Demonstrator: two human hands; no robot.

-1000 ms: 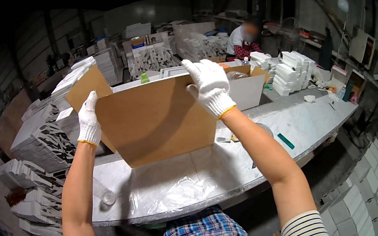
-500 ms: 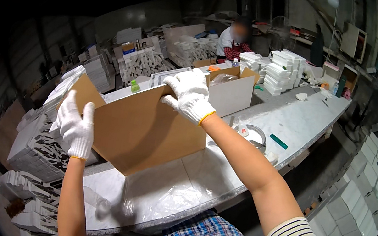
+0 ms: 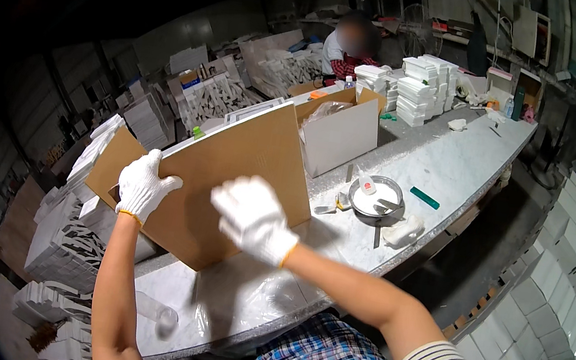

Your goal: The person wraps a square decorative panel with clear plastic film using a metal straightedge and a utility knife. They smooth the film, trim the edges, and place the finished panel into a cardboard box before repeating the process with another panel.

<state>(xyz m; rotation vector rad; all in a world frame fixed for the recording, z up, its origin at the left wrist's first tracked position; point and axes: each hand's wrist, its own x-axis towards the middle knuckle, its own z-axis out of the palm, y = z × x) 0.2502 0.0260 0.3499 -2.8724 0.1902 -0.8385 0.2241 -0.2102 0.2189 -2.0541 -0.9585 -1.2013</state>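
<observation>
A large cardboard box [image 3: 262,154], brown on the side facing me, stands tilted on the marble-topped table [image 3: 408,160]. My left hand [image 3: 147,188], in a white knit glove, grips its upper left edge, thumb on the brown face. A brown flap [image 3: 114,163] sticks out to the left behind that hand. In front of the brown panel is my right hand [image 3: 253,219], gloved the same way. Its fingers are smeared by motion, and whether it touches the panel cannot be made out. Clear plastic film [image 3: 263,302] lies below on the tabletop.
Right of the box sit a bowl of white paste [image 3: 375,196] with tools, a crumpled white cloth [image 3: 404,231] and a green bar [image 3: 424,198]. An open white carton [image 3: 341,140] and stacked white blocks [image 3: 419,88] stand farther back, near a seated person [image 3: 346,52].
My right hand has left the box's top edge and come down in front of its face. My left hand now grips the edge, and the brown panel stands more upright.
</observation>
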